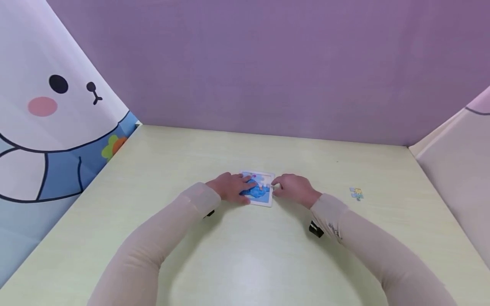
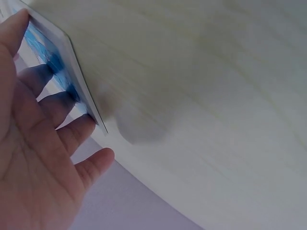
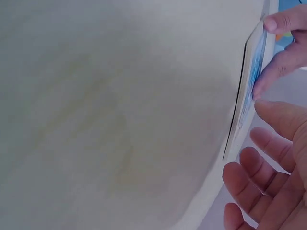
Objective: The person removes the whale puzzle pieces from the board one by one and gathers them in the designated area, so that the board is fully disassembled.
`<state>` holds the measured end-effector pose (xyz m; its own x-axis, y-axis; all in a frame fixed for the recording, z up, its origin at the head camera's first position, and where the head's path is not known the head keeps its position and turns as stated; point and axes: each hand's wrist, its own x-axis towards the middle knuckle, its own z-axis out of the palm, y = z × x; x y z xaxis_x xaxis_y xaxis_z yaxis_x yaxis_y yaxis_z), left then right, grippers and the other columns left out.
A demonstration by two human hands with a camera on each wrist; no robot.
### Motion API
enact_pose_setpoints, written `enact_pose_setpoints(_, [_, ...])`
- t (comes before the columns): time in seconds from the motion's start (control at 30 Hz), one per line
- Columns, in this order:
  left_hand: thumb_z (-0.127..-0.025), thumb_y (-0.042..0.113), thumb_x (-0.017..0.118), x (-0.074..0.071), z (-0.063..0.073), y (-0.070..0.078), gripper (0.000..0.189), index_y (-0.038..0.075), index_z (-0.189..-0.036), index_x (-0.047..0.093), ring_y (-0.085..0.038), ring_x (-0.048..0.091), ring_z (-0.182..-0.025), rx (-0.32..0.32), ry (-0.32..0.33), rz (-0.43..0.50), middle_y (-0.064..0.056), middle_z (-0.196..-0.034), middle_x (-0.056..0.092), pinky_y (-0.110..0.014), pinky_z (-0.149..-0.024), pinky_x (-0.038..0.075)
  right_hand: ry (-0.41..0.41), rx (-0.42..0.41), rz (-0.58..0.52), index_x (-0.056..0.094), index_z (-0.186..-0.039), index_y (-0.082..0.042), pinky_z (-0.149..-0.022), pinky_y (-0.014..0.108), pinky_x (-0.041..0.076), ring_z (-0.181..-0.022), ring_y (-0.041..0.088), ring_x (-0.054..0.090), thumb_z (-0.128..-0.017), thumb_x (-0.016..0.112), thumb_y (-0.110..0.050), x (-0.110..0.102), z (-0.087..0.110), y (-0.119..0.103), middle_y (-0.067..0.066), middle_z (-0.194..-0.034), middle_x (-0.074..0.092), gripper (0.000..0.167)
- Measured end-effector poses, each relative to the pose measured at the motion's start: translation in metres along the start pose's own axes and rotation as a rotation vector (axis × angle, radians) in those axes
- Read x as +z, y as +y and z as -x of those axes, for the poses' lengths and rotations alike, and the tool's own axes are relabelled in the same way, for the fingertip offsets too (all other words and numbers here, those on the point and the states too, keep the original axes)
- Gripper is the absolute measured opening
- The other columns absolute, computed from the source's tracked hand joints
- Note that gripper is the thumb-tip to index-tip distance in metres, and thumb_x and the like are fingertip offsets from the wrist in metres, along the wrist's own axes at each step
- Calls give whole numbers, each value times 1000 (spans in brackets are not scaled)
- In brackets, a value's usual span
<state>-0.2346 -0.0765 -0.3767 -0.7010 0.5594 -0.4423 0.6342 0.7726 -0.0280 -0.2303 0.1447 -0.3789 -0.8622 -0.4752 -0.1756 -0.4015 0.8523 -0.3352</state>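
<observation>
A small jigsaw puzzle with a white frame and a blue picture (image 1: 258, 194) lies on the table between both hands. My left hand (image 1: 229, 188) rests on its left part, fingers spread over the picture and thumb at the near edge. In the left wrist view the fingertips of the left hand (image 2: 41, 129) touch the puzzle frame (image 2: 76, 67). At the right edge, my right hand (image 1: 295, 189) pinches a small pale puzzle piece (image 1: 274, 186) between thumb and index finger. The right wrist view shows the other fingers of that hand (image 3: 273, 177) loosely curled.
A few loose puzzle pieces (image 1: 357, 193), yellow and blue, lie on the pale wooden table (image 1: 245, 263) to the right of my right hand. Behind the table hangs a purple cloth (image 1: 245, 68). A cloth with a cartoon animal (image 1: 49, 127) stands along the left side.
</observation>
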Motion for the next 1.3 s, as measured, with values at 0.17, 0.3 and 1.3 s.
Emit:
enact_pose_setpoints(0.17, [-95, 54, 46, 4, -2, -3, 69, 25, -154, 23, -29, 22, -143, 9, 24, 17, -4, -159, 20, -49, -106, 31, -12, 24, -24, 66, -121, -7, -65, 30, 43, -74, 16, 53, -89, 68, -23, 2, -5, -6, 2, -86, 64, 36])
enact_pose_setpoints(0.3, [-95, 54, 46, 2, -1, -2, 69, 24, -153, 24, -29, 23, -143, 21, 16, -3, -4, -158, 20, -50, -106, 32, -8, 74, -21, 67, -120, -9, -72, 34, 47, -84, 19, 57, -89, 68, -26, 6, -5, -11, 7, -104, 68, 36])
enact_pose_setpoints(1.3, [-98, 52, 42, 1, 4, 1, 66, 22, -153, 25, -28, 25, -142, 31, 20, -36, -4, -158, 21, -48, -107, 31, -37, 125, -36, 64, -123, -7, -86, 43, 48, -111, 26, 59, -89, 68, -29, 8, -14, -22, 12, -126, 62, 41])
